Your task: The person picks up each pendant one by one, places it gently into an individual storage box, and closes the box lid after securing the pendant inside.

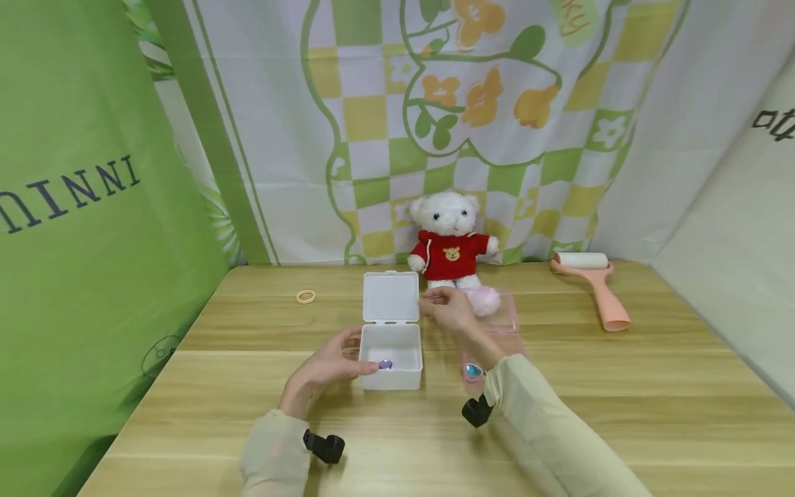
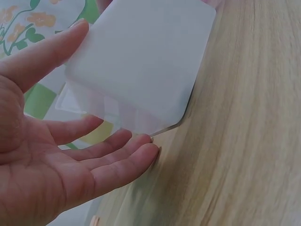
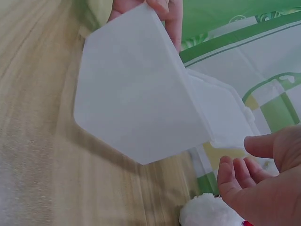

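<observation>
A white box (image 1: 391, 379) stands on the table with its hinged lid (image 1: 390, 297) raised at the back. A purple gem-like piece (image 1: 386, 364) is visible inside, near the front wall. At the box's left side is my left hand (image 1: 329, 360), its thumb at the front left rim. Its other fingers extend loosely along the side in the left wrist view. My right hand (image 1: 448, 308) is beside the lid's right edge. In the right wrist view, its thumb and loosely bent fingers have a gap between them and hold nothing; whether they touch the lid I cannot tell.
Partly under my right arm lies a pink case (image 1: 513, 314), with a pink pompom (image 1: 483, 301) and a blue gem-like piece (image 1: 473, 372) on it. A white teddy bear (image 1: 450, 255) in red sits behind. A lint roller (image 1: 597, 286) lies right, a yellow ring (image 1: 306, 297) left.
</observation>
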A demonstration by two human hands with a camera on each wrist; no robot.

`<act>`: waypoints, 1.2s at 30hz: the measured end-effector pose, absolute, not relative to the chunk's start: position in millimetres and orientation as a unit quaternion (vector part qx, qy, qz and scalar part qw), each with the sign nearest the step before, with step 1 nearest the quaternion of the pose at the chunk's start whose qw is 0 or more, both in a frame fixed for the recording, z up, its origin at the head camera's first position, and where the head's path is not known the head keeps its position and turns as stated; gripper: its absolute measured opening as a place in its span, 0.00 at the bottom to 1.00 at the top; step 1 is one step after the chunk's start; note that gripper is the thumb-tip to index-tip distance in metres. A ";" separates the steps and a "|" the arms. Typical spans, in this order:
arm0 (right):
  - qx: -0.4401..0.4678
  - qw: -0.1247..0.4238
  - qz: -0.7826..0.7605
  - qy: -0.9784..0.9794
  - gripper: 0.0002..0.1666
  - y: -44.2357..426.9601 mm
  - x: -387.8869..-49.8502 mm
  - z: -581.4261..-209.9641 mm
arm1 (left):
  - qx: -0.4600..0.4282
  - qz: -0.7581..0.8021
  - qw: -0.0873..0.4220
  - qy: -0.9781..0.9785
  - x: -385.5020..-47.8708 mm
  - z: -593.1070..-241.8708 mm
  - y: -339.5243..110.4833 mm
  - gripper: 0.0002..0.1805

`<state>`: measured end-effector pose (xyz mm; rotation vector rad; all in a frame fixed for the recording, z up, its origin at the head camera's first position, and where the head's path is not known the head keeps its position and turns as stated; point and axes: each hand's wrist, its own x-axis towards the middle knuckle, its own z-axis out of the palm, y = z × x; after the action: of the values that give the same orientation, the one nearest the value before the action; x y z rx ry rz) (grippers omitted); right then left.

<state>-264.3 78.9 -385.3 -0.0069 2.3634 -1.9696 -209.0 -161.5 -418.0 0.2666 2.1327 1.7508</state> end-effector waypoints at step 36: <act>-0.098 0.014 -0.651 0.752 0.11 82.5 -232.5 -383.2 | 0.054 0.616 0.202 0.759 -207.3 -411.2 -162.1 0.48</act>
<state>-232.5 82.5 -383.2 -0.3058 2.3420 -2.0282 -207.3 -162.1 -411.2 0.1507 2.1201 1.7200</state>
